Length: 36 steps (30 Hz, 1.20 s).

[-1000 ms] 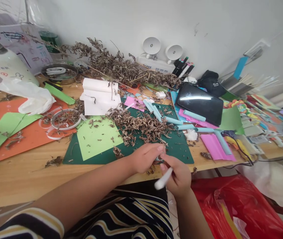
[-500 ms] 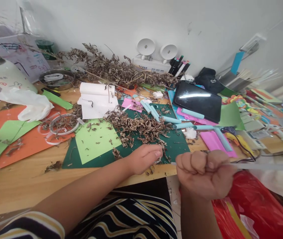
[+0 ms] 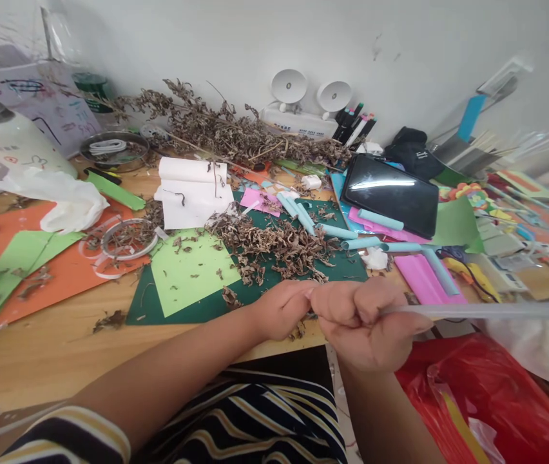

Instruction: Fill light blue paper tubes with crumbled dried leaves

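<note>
Over the front edge of the desk, my left hand [image 3: 285, 310] is closed, and what its fingers hold, if anything, is hidden. My right hand [image 3: 364, 322] touches it fingertip to knuckle, wrapped round a long translucent white stick [image 3: 491, 312] that runs out to the right edge of the view. Just beyond both hands, a heap of dried brown leaves [image 3: 281, 248] lies on a dark green mat [image 3: 187, 314]. A light green paper sheet [image 3: 192, 283], sprinkled with leaf bits, overlaps the mat's left part.
Dried branches [image 3: 236, 132] lie along the wall behind. Light blue paper tubes [image 3: 361, 243] and a black tablet [image 3: 390, 193] are at right. A ring of white tape [image 3: 129, 240] rests on orange paper [image 3: 66, 283] at left. Red plastic bags [image 3: 487, 386] hang low right.
My right hand has moved left with the stick and now meets my left hand; before, a gap lay between them. The left hand has hardly moved. The whole view has shifted slightly.
</note>
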Motion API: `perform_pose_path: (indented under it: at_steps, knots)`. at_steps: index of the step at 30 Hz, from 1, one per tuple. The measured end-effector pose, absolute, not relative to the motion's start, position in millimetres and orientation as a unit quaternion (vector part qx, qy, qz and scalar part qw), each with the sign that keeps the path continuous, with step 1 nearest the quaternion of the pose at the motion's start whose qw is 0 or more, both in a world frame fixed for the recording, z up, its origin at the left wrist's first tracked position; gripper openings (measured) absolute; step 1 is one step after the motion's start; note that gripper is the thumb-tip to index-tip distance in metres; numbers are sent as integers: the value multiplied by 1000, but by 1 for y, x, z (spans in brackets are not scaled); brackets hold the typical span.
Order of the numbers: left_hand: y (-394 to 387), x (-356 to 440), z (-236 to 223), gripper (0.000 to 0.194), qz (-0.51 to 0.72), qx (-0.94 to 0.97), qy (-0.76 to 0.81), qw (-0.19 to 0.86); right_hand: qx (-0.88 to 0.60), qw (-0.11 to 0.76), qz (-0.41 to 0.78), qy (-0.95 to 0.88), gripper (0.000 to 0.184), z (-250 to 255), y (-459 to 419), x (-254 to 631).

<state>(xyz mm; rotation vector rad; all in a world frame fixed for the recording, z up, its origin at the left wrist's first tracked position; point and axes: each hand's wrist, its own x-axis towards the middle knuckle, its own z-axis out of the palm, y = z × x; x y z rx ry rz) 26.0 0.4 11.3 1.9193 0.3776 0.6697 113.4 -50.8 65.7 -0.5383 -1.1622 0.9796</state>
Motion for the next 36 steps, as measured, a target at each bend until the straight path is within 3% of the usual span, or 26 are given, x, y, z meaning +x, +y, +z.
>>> perform_pose_path:
  at_steps: [12,19,31,36]
  knots:
    - [0,26,10,27,308,771,145,538,-244,665,432,-558,38,59,-46,115]
    - [0,26,8,42,262,756,140,583,-150,783,385,-465,42,75,-61,126]
    - [-1,28,3,42,288,793,144,517,-235,696,427,-527,41,61,-56,115]
    - [-4,25,10,48,315,760,128,554,-190,670,334,-635,39,52,-50,108]
